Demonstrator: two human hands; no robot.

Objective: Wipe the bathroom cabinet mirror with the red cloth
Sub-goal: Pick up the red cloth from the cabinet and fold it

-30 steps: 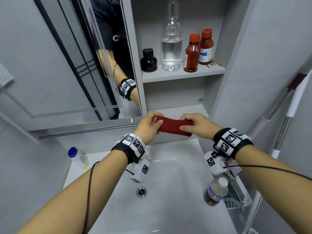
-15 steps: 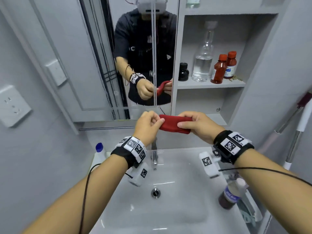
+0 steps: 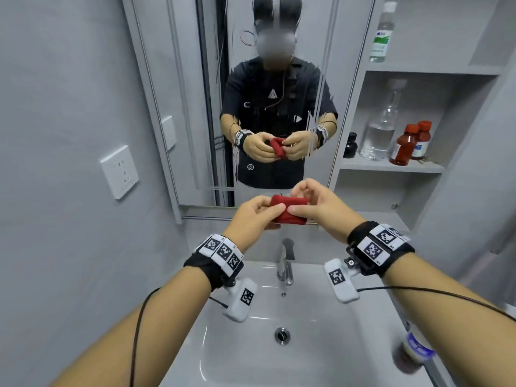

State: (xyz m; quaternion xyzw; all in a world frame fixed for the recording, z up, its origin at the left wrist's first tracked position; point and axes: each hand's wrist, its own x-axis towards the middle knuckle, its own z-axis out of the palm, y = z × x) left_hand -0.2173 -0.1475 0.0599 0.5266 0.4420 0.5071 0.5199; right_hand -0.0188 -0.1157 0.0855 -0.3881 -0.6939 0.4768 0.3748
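Both hands hold the folded red cloth (image 3: 290,212) between them, above the tap (image 3: 286,261) and in front of the streaked mirror (image 3: 201,107). The left hand (image 3: 252,216) pinches its left end between thumb and curled fingers. The right hand (image 3: 318,205) grips the other end, thumb in front, fingers arched over the top.

The cabinet shelf (image 3: 391,167) carries a tall glass bottle (image 3: 381,135), a black bottle (image 3: 350,148) left of it, and two brown bottles (image 3: 404,148) right of it.
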